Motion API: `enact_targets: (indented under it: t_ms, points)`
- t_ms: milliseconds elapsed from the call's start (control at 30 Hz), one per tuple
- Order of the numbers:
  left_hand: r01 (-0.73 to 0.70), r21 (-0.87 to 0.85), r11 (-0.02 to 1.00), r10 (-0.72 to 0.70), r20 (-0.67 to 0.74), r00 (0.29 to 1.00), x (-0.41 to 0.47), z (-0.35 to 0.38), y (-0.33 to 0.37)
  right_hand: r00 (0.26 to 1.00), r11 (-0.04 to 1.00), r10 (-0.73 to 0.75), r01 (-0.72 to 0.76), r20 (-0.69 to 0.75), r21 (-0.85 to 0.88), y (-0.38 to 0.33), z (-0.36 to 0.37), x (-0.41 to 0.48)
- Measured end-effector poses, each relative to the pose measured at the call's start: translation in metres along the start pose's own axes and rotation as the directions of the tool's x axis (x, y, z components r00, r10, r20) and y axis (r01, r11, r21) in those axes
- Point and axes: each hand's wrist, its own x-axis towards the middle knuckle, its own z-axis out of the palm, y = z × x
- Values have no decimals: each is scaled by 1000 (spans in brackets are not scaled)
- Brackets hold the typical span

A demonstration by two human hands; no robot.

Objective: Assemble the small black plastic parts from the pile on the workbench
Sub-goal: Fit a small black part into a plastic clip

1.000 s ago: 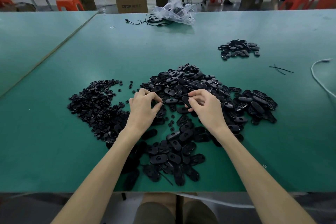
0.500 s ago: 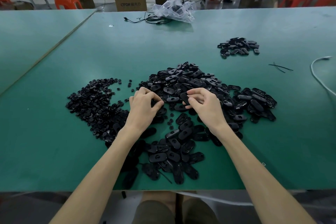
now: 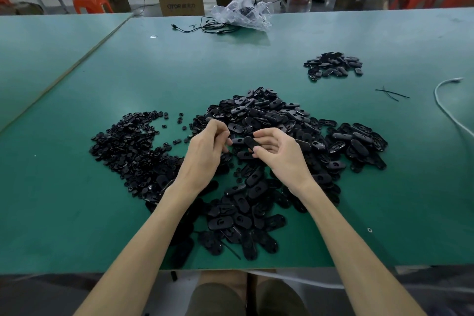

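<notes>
Hard to see inside the left hand (image 3: 205,151): back turned to the camera, fingers curled in, tips close to the right hand (image 3: 279,154). Cannot tell whether pinching something tiny or holding nothing.

Near the front edge of the worktop (image 3: 256,64): some black parts tucked under both forearms, lost in shadow. At the right edge: a white cable (image 3: 446,108), cut off by the picture.

In the right hand: one black oval part (image 3: 252,145), pinched between thumb and fingers, palm turned up a little. Held just above the big pile of oval parts (image 3: 269,115) in the middle of the worktop.

Just beside that, toward the left edge: a pile of tiny round parts (image 3: 128,146). Toward the far right corner, well apart: a little pile (image 3: 333,65) of black parts. At the far edge: a crinkled clear bag (image 3: 243,13) beside a thin black wire (image 3: 205,27).
</notes>
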Motion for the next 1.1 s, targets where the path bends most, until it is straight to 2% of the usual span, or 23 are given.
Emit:
enact_targets:
  t_ms: [133,500,667,833,1100]
  points:
    - [-25,9,1000,24,54,998,0,3,-2,1000,1000,-3,3,-12,-1,0,0,0]
    - [-133,101,986,125,77,989,0,1,1,1000,1000,-8,8,-25,-2,2,-1,0]
    - [-91,35,995,90,40,995,-1,1,2,1000,1000,-8,8,-20,-3,3,-1,0]
    - [12,-75,997,-14,-32,999,1,0,2,1000,1000,-5,5,-19,11,4,-1,1]
    - [-1,-34,999,2,8,1000,-1,2,1,1000,999,-19,20,-22,27,6,-1,1]
